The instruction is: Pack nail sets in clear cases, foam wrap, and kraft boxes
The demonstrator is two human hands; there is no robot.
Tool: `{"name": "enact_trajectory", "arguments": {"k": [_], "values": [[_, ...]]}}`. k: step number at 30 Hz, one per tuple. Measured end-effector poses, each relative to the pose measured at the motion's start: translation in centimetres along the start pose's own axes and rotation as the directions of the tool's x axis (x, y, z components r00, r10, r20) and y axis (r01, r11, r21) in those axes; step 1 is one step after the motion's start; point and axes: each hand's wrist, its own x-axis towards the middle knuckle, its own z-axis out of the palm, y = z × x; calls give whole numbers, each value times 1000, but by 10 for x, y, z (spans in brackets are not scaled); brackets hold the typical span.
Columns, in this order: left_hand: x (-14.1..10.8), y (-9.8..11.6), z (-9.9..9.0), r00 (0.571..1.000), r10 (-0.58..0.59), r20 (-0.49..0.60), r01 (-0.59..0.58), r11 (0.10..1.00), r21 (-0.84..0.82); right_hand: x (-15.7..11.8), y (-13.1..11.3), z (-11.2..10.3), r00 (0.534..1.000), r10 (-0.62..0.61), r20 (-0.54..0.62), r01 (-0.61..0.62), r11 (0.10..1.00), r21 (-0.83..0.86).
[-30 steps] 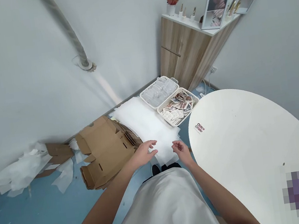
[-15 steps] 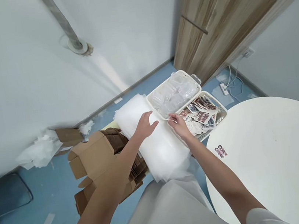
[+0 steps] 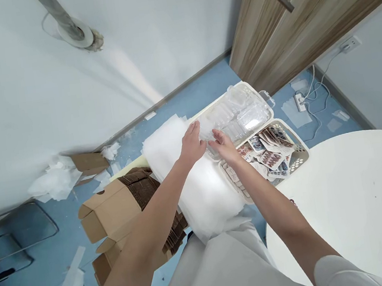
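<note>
My left hand (image 3: 192, 143) is over the near end of a white basket of clear plastic cases (image 3: 222, 116). Its fingers are stretched out, and nothing shows in its grasp. Close beside it, my right hand (image 3: 224, 147) reaches over the same basket end with fingers loosely bent and thumb apart, also holding nothing that I can see. Whether either hand touches the cases is unclear. Under my left wrist lies a stack of white foam sheets (image 3: 208, 202). Below my right wrist sits a second white basket (image 3: 300, 146) with printed cards (image 3: 272, 153).
Flattened brown cardboard boxes (image 3: 111, 211) lie left of the foam. A round white table (image 3: 346, 216) stands at the right. Beyond the baskets are a wooden cabinet (image 3: 289, 34) and a power strip (image 3: 300, 102) with cables. A folding chair (image 3: 19, 233) is at far left.
My hands have drawn closer together and moved over the near end of the basket of clear cases. The view has shifted, bringing the baskets nearer.
</note>
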Motion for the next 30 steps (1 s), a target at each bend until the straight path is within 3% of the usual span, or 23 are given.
{"name": "enact_trajectory", "arguments": {"k": [8,13,17,20,24,27,30], "values": [[-20,13,-7,997,75,-37,-73,997,36,-26,3,4,998,-62,0,62,992,107],[-46,24,-13,984,131,-123,-143,985,-97,-61,6,3,985,-142,-96,157,972,176],[-84,34,-14,981,80,-177,-128,952,-278,-104,12,8,962,-186,-202,230,948,221],[-121,40,-10,986,-13,-165,-69,874,-481,-141,25,18,922,-240,-305,309,929,204],[-172,43,2,987,-139,-81,41,703,-710,-197,51,30,841,-327,-430,394,916,75],[-206,46,11,979,-203,32,147,584,-798,-242,70,30,799,-350,-489,377,925,-48],[-237,57,18,964,-183,190,255,460,-850,-283,84,21,758,-358,-545,367,925,-97]]}}
